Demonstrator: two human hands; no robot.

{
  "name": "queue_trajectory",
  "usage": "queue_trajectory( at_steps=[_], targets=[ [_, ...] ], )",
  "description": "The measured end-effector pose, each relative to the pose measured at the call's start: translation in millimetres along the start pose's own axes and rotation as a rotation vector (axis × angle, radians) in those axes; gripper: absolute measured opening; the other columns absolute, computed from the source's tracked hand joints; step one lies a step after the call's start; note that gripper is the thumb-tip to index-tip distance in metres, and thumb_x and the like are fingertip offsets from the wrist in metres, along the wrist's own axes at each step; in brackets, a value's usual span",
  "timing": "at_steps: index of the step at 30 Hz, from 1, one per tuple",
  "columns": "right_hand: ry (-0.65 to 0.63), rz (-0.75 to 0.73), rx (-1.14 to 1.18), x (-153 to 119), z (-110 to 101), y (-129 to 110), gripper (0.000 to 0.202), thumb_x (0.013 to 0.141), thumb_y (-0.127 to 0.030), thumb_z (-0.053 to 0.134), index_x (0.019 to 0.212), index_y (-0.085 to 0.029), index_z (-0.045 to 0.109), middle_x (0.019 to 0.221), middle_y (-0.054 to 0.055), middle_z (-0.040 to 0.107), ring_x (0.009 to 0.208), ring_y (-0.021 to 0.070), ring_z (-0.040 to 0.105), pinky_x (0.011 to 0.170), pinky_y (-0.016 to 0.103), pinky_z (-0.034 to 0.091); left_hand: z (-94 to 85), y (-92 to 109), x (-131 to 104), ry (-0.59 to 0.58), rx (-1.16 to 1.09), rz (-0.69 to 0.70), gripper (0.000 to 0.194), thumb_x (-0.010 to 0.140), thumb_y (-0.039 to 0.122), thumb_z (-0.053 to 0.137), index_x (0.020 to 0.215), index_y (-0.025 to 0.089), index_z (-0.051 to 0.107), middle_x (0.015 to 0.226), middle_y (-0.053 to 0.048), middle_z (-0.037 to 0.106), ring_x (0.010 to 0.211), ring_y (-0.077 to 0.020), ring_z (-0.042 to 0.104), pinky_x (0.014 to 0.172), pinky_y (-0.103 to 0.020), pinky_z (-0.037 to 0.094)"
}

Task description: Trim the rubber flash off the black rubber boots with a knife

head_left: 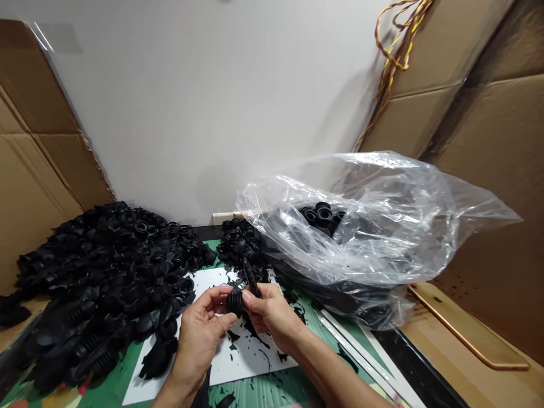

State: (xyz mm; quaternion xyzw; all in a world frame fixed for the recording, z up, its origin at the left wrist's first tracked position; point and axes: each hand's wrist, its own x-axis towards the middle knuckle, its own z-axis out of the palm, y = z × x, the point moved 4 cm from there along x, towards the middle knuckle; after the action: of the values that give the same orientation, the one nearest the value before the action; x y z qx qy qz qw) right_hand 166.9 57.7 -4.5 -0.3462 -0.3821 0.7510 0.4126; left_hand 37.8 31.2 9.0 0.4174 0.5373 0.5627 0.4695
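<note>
A small black ribbed rubber part (234, 301) is pinched between the fingertips of my left hand (203, 328), above a white sheet (229, 367). My right hand (272, 313) touches the part's right side with its thumb and also grips a dark, slim pen-like tool (251, 277), which points up and away. The tool's lower end is hidden in the hand. Black scraps lie on the sheet under both hands.
Many black rubber parts (106, 266) are heaped at the left. Black scraps (241, 241) are piled behind the hands. A clear plastic bag (382, 238) holds black parts at the right, near white strips (361, 354) and a gold phone (467, 326). Cardboard stands on both sides.
</note>
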Motion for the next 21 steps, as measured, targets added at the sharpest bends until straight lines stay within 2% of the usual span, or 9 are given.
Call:
queue_trajectory(
  at_steps=[3, 7, 10, 13, 16, 18, 21],
  targets=[
    [0.001, -0.082, -0.114, 0, -1, 0, 0.041, 0.061, -0.05, 0.072, 0.062, -0.019, 0.045, 0.044, -0.011, 0.032, 0.038, 0.0034, 0.02, 0.037, 0.019, 0.015, -2.0, -2, 0, 0.047, -0.059, -0.043, 0.037, 0.047, 0.019, 0.079, 0.081, 0.016, 0.068, 0.066, -0.001, 0.068, 0.054, -0.0126, 0.058, 0.04, -0.017, 0.037],
    [-0.031, -0.29, -0.316, -3, 3, -4, 0.027, 0.062, -0.036, 0.074, 0.072, -0.015, 0.059, 0.061, -0.004, 0.051, 0.053, 0.0091, 0.042, 0.049, 0.022, 0.032, -2.5, -7, -1, 0.043, -0.134, -0.152, 0.043, 0.051, 0.046, 0.079, 0.07, 0.012, 0.062, 0.05, 0.0, 0.06, 0.037, -0.0078, 0.049, 0.032, -0.016, 0.026],
    [0.011, -0.337, -0.412, -4, 5, -5, 0.018, 0.067, -0.031, 0.068, 0.066, -0.016, 0.057, 0.059, -0.003, 0.05, 0.056, 0.0109, 0.043, 0.054, 0.023, 0.035, -1.7, -10, -2, -0.01, -0.126, -0.191, 0.049, 0.054, 0.059, 0.073, 0.058, 0.012, 0.057, 0.047, -0.001, 0.058, 0.033, -0.007, 0.047, 0.03, -0.015, 0.023],
    [0.043, -0.336, -0.437, -4, 6, -4, 0.019, 0.07, -0.03, 0.062, 0.061, -0.017, 0.05, 0.054, -0.005, 0.043, 0.054, 0.0103, 0.038, 0.052, 0.023, 0.032, -1.6, -15, -2, -0.035, -0.103, -0.216, 0.052, 0.059, 0.064, 0.066, 0.057, 0.013, 0.056, 0.046, 0.0, 0.057, 0.032, -0.0068, 0.047, 0.029, -0.015, 0.023],
    [0.058, -0.356, -0.434, -3, 5, -2, 0.02, 0.073, -0.032, 0.058, 0.062, -0.019, 0.046, 0.053, -0.006, 0.038, 0.051, 0.0095, 0.034, 0.047, 0.022, 0.028, -1.3, -17, 0, -0.035, -0.025, -0.198, 0.046, 0.058, 0.057, 0.071, 0.064, 0.013, 0.058, 0.05, 0.001, 0.057, 0.031, -0.0053, 0.044, 0.029, -0.014, 0.022],
    [0.057, -0.342, -0.416, -2, 3, 1, 0.02, 0.074, -0.033, 0.056, 0.065, -0.019, 0.046, 0.051, -0.007, 0.036, 0.048, 0.0088, 0.031, 0.043, 0.021, 0.025, -2.1, -14, 1, 0.005, 0.023, -0.134, 0.04, 0.052, 0.042, 0.079, 0.074, 0.014, 0.062, 0.058, 0.002, 0.06, 0.034, -0.0048, 0.045, 0.031, -0.015, 0.027],
    [0.036, -0.315, -0.357, 1, 0, 7, 0.021, 0.075, -0.036, 0.056, 0.068, -0.019, 0.046, 0.049, -0.008, 0.033, 0.043, 0.0073, 0.027, 0.04, 0.021, 0.021, -3.3, -6, 1, 0.062, 0.043, 0.006, 0.047, 0.047, 0.02, 0.08, 0.091, 0.018, 0.065, 0.078, 0.002, 0.063, 0.043, -0.0058, 0.05, 0.038, -0.017, 0.037]
  ],
)
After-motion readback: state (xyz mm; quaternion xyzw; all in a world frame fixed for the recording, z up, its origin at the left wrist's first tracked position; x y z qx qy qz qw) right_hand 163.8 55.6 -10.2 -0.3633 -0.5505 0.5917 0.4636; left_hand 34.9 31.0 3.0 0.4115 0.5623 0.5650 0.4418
